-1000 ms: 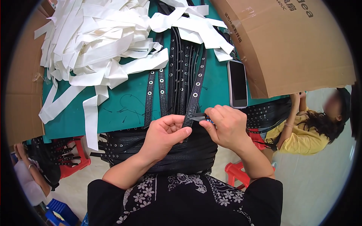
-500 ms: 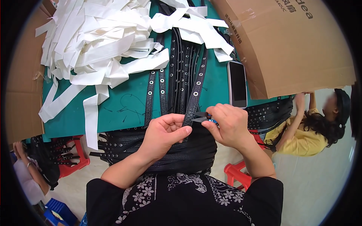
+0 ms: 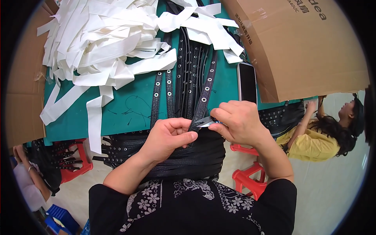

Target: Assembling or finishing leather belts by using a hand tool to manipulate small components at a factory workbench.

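Note:
A black strap (image 3: 204, 98) with metal eyelets runs down the table to my left hand (image 3: 168, 138), which pinches its near end between thumb and fingers. My right hand (image 3: 239, 122) is closed around small thread snips (image 3: 206, 122). Their pointed blades are against the strap beside my left fingertips; the handles are mostly hidden in my palm. Several more eyeleted straps (image 3: 188, 78) lie lengthwise beyond my hands. Under my forearms, at the table's near edge, is a thick stack of black straps (image 3: 184, 162).
White strips (image 3: 102, 39) are heaped at the far left of the green table (image 3: 129, 105). A phone (image 3: 247, 82) lies beside a cardboard box (image 3: 309, 51) on the right. Red stools (image 3: 250, 180) stand below. One person in yellow (image 3: 313, 143) sits at right, another person (image 3: 29, 184) at left.
The snips' blades have closed together and moved left onto the strap, with my right hand shifting slightly. My left hand keeps its pinch. The person in yellow has raised their head.

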The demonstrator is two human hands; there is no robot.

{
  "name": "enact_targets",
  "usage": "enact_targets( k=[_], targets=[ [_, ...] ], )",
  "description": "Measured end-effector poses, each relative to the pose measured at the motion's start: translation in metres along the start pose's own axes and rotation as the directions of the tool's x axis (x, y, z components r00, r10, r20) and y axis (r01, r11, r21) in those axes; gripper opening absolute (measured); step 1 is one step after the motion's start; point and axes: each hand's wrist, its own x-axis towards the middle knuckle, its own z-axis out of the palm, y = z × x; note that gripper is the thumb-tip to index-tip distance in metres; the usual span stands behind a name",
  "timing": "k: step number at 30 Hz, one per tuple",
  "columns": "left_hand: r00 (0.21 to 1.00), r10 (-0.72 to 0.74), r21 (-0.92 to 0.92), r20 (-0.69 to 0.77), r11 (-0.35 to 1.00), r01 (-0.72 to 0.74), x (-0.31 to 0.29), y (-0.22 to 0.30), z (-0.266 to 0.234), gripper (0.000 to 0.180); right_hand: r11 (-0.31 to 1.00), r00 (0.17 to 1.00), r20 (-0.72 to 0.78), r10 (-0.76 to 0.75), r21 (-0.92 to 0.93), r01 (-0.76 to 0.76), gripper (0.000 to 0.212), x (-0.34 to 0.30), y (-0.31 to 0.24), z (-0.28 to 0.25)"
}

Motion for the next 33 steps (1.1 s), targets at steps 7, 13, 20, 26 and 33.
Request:
enact_targets(
  k=[7, 13, 20, 26, 33],
  targets=[
    [0.999, -0.020, -0.025, 0.028, 0.999, 0.021, 0.001, 0.002, -0.004, 0.015, 0.991, 0.994, 0.021, -0.107, -0.078, 0.108, 0.028, 0.008, 0.009, -0.001],
    [0.997, -0.055, -0.037, 0.053, 0.998, 0.057, 0.001, 0.002, -0.006, 0.016, 0.980, 0.981, 0.024, -0.191, -0.059, 0.192, 0.027, 0.014, 0.017, 0.001],
    [0.992, -0.079, -0.203, 0.099, 0.974, 0.098, 0.002, -0.003, -0.011, 0.020, 0.981, 0.984, -0.161, 0.075, 0.190, -0.044, 0.023, 0.001, 0.026, 0.006],
    [0.982, -0.117, -0.324, 0.145, 0.933, 0.159, 0.005, -0.005, -0.014, 0.026, 0.982, 0.993, -0.085, 0.082, 0.175, -0.066, 0.022, -0.005, 0.018, 0.008],
    [0.963, -0.155, -0.437, 0.221, 0.867, 0.240, 0.008, -0.002, -0.016, 0.029, 0.881, 0.952, -0.055, 0.300, 0.400, -0.254, 0.027, -0.011, 0.012, 0.019]
  ],
)
